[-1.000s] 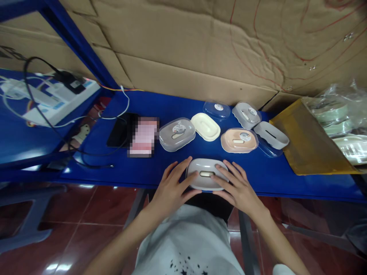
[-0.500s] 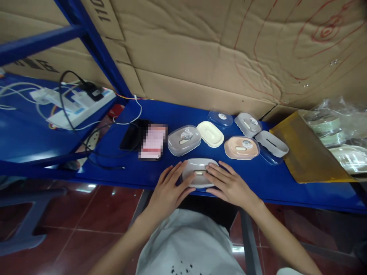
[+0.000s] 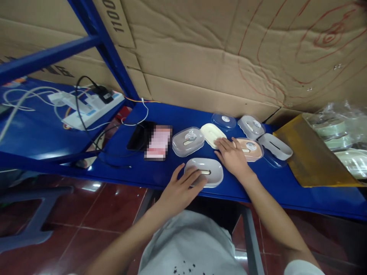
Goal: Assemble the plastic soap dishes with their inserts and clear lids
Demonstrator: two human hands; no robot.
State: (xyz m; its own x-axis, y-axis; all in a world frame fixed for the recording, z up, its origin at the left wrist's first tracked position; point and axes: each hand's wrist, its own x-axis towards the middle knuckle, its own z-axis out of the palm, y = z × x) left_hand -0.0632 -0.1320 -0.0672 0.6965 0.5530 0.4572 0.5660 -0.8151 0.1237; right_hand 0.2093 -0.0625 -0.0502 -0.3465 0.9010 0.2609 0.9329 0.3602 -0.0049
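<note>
Blue table [image 3: 153,175] bears grey dish [image 3: 215,171] under splayed left hand [image 3: 180,190]; right hand [image 3: 233,156] at cream dish [image 3: 211,133], grip unclear

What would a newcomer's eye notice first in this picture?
Probably the left hand on the gray dish, near the front edge of the blue table, and the right hand at the cream tray beyond. Next, perhaps, the red curved lines on the cardboard behind and the bagged pieces at the right.
</note>
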